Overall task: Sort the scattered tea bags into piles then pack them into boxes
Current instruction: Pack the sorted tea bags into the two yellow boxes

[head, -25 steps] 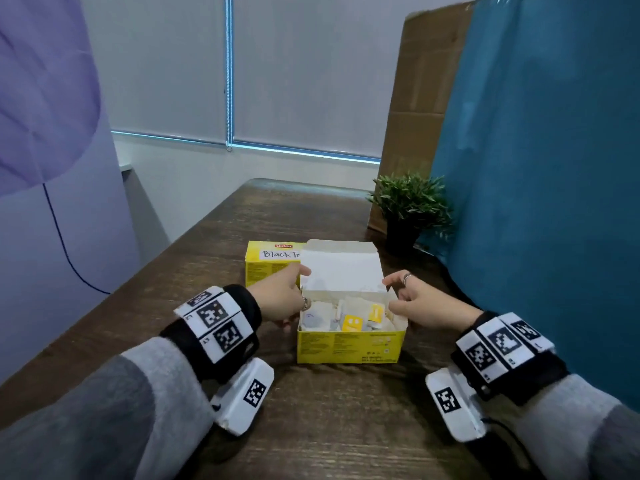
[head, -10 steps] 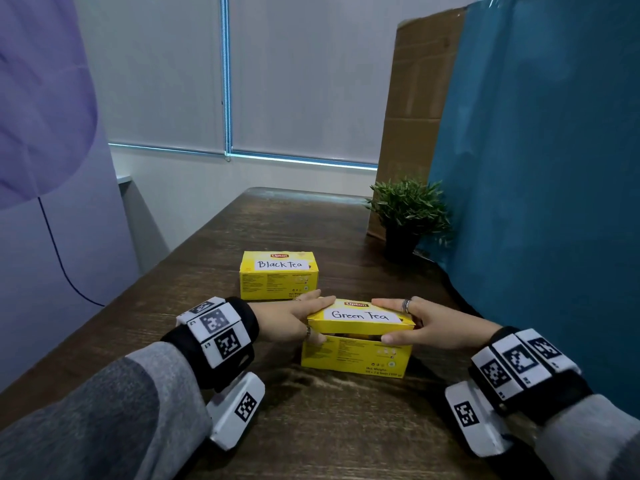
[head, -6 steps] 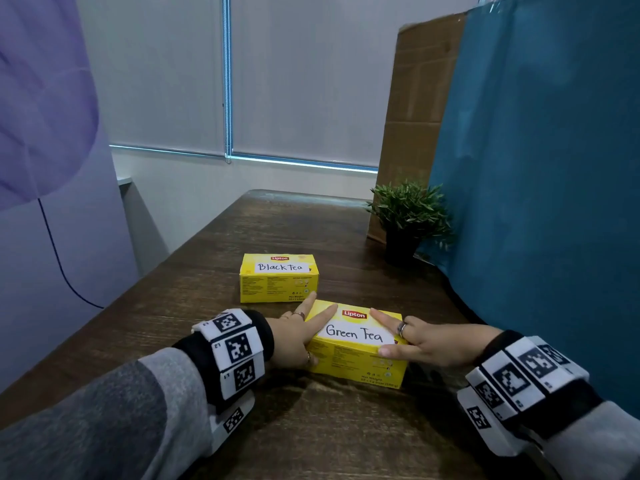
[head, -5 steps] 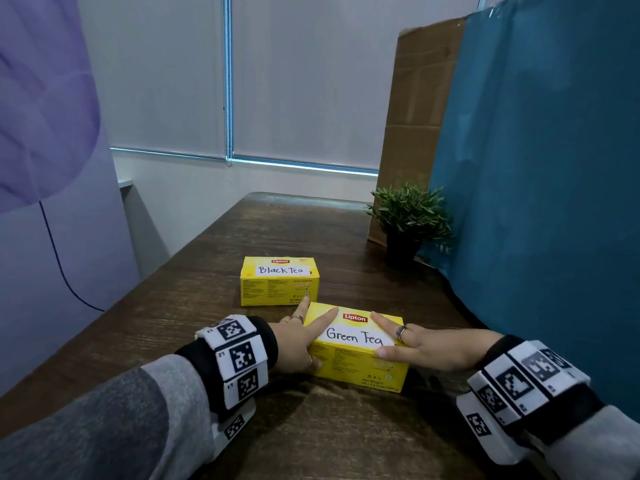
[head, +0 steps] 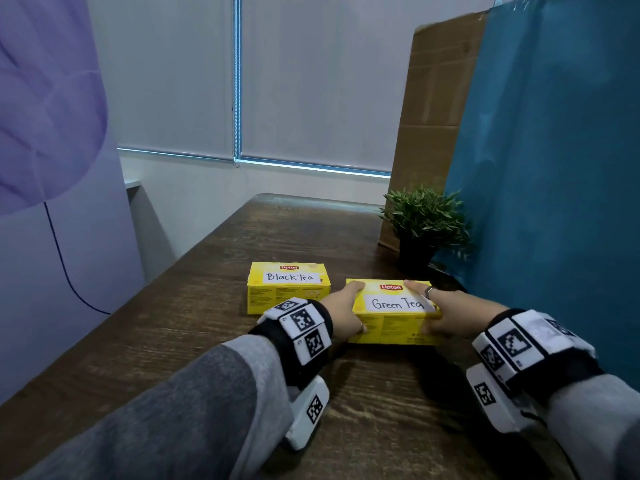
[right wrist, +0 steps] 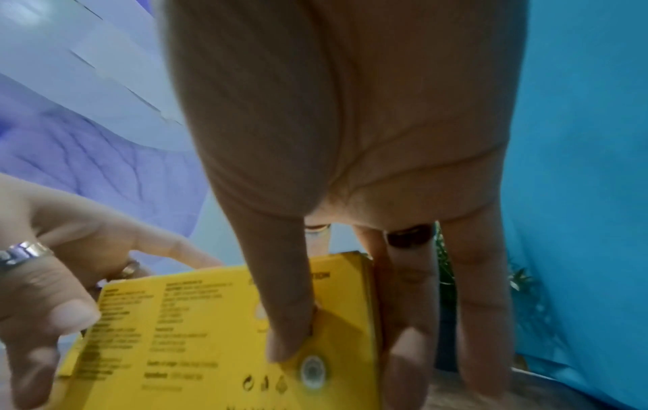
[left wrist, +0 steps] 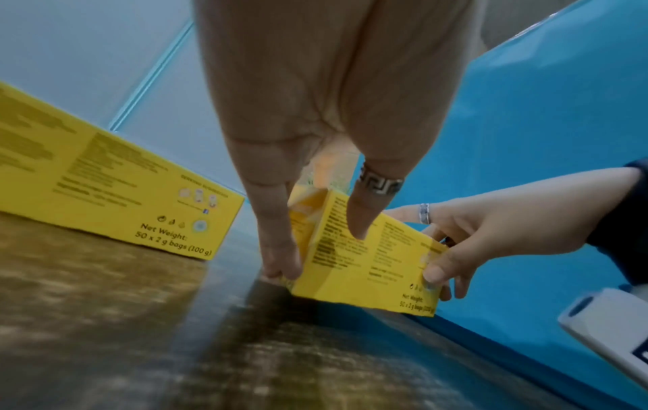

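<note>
A dark wooden counter point(head: 194, 341) runs away toward a window with pale blinds point(head: 311, 81), a lilac panel point(head: 52, 168) standing along its left edge. On the counter, left of centre, sits a closed yellow box labelled Black Tea point(head: 288, 286). Just beside it to the right, with a narrow gap between them, is a second closed yellow box labelled Green Tea point(head: 393, 311), gripped at both ends. The left hand point(head: 343, 315) holds its left end, fingers point(left wrist: 280, 244) down the side panel and thumb on the front face. The right hand point(head: 446, 311) holds the right end, thumb pressed to the front face and fingers point(right wrist: 484, 319) curled round the end. Behind the boxes to the right stands a small potted plant point(head: 424, 220), then a tall cardboard sheet point(head: 433, 116) and a blue curtain point(head: 561, 185).
</note>
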`<action>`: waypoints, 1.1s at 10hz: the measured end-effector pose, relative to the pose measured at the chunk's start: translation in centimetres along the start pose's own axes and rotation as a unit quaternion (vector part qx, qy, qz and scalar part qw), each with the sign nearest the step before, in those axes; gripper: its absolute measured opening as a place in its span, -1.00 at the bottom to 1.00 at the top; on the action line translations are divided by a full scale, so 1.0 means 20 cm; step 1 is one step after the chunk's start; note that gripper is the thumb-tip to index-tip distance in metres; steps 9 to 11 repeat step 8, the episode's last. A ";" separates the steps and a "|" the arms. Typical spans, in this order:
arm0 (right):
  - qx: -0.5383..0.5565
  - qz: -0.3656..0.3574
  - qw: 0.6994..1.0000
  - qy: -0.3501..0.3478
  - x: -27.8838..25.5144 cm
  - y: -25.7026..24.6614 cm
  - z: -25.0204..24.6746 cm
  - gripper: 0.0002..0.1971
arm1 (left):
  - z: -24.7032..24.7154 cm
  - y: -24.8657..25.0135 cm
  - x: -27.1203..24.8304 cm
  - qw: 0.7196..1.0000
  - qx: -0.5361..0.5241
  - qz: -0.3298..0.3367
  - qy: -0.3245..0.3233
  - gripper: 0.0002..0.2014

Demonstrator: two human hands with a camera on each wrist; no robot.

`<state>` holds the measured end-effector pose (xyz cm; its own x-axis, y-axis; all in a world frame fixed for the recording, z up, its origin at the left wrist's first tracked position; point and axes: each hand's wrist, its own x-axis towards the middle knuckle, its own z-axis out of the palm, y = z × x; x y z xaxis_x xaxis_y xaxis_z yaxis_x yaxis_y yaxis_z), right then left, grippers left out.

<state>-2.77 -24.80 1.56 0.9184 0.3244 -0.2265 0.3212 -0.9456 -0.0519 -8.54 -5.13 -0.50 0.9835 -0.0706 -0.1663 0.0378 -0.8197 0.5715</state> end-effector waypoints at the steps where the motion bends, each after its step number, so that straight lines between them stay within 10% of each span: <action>1: -0.002 0.024 1.000 0.009 0.12 0.03 0.01 -0.20 | 0.00 0.00 0.10 1.000 -0.002 -0.011 -0.001 -0.28; 11: -0.005 0.015 0.998 0.056 0.14 -0.07 0.05 -0.18 | -0.05 -0.06 0.03 0.986 0.162 -0.029 -0.026 -0.29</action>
